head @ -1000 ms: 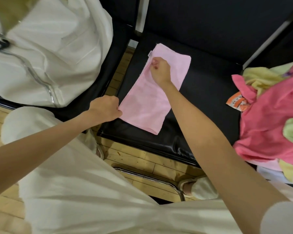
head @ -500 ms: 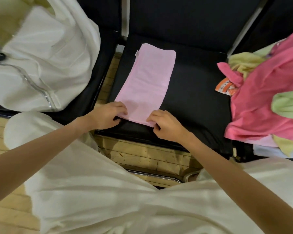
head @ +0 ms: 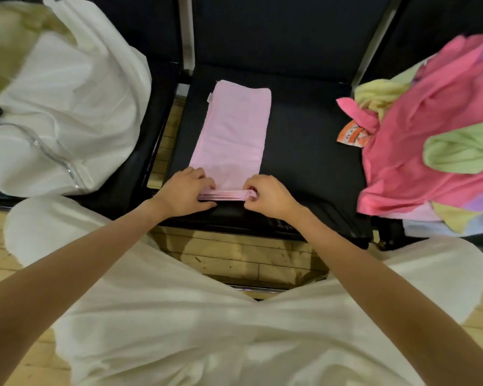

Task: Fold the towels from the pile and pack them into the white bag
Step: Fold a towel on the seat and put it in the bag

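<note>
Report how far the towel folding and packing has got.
Done: the light pink towel already lies folded into a long strip on the black seat. In hand: the left hand and right hand pinch its near end, lifting it for the next fold. Left: the pile of towels is unfolded; whether the white bag holds any cannot be told.

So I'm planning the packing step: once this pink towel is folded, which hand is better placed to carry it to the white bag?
Probably the left hand. It grips the pink towel at its near left corner, and the white bag lies on that side. The right hand sits nearer the pile.
</note>
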Action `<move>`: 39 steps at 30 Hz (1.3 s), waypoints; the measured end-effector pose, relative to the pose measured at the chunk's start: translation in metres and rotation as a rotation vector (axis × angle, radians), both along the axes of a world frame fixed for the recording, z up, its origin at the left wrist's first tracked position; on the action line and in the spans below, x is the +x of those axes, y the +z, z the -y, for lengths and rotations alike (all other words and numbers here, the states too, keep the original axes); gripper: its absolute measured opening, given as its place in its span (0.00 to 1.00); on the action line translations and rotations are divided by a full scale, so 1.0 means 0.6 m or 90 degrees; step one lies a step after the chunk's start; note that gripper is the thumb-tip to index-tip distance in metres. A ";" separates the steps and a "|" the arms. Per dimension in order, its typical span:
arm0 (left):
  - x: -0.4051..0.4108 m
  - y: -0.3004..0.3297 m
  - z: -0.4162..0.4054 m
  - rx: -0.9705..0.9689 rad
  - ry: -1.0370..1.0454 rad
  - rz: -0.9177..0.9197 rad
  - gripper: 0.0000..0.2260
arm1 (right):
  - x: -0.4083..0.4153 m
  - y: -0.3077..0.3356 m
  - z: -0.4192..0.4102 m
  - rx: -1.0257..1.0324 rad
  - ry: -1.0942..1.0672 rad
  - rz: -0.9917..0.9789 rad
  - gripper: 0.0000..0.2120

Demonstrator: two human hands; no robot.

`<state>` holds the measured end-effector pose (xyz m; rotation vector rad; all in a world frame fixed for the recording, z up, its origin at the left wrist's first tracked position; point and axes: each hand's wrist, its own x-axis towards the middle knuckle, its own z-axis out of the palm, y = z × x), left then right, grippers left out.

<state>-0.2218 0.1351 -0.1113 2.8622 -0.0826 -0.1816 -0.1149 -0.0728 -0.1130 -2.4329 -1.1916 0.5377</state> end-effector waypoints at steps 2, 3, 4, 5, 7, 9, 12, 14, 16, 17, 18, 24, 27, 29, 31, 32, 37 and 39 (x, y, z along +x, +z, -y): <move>0.002 0.001 0.007 -0.022 -0.023 -0.012 0.11 | 0.006 0.002 0.021 0.037 -0.066 -0.089 0.05; 0.003 -0.001 0.009 -0.039 -0.037 -0.009 0.07 | 0.009 0.002 0.033 0.053 -0.098 -0.122 0.03; 0.003 0.001 0.013 -0.069 -0.033 -0.017 0.04 | 0.011 0.004 0.044 0.072 -0.128 -0.152 0.02; 0.003 0.004 0.016 -0.119 -0.022 -0.027 0.01 | 0.013 0.005 0.054 0.093 -0.154 -0.176 0.04; 0.006 0.018 0.023 -0.232 0.010 -0.051 0.05 | 0.014 0.006 0.070 0.160 -0.207 -0.229 0.06; 0.015 0.027 0.025 -0.330 0.047 -0.062 0.02 | 0.015 0.006 0.080 0.267 -0.266 -0.296 0.05; 0.035 0.041 0.031 -0.460 0.142 -0.045 0.14 | 0.024 0.009 0.080 0.389 -0.365 -0.363 0.13; 0.051 0.044 0.042 -0.515 0.244 -0.005 0.09 | 0.034 0.010 0.071 0.411 -0.438 -0.364 0.10; 0.070 0.039 0.054 -0.535 0.348 0.040 0.05 | 0.049 0.003 0.056 0.406 -0.495 -0.308 0.07; 0.078 0.035 0.060 -0.528 0.388 0.062 0.04 | 0.057 -0.002 0.047 0.400 -0.507 -0.278 0.06; 0.086 0.027 0.066 -0.507 0.417 0.088 0.04 | 0.063 -0.007 0.037 0.397 -0.516 -0.256 0.06; 0.121 -0.022 0.088 -0.397 0.558 0.155 0.08 | 0.092 -0.020 -0.002 0.375 -0.602 -0.365 0.13; 0.124 -0.037 0.090 -0.246 0.526 0.164 0.10 | 0.099 -0.030 -0.002 0.322 -0.557 -0.314 0.18; 0.122 -0.046 0.088 -0.092 0.448 0.145 0.11 | 0.103 -0.040 -0.001 0.271 -0.521 -0.246 0.18; 0.121 -0.054 0.086 0.010 0.396 0.089 0.13 | 0.102 -0.049 -0.001 0.202 -0.479 -0.171 0.17; 0.122 -0.056 0.085 0.037 0.390 0.059 0.13 | 0.101 -0.054 -0.001 0.165 -0.455 -0.136 0.17; 0.126 -0.059 0.087 0.017 0.427 0.044 0.10 | 0.076 -0.062 -0.005 0.103 -0.464 -0.063 0.15; 0.118 -0.056 0.078 0.009 0.389 0.104 0.09 | 0.068 -0.061 0.005 0.106 -0.431 0.038 0.16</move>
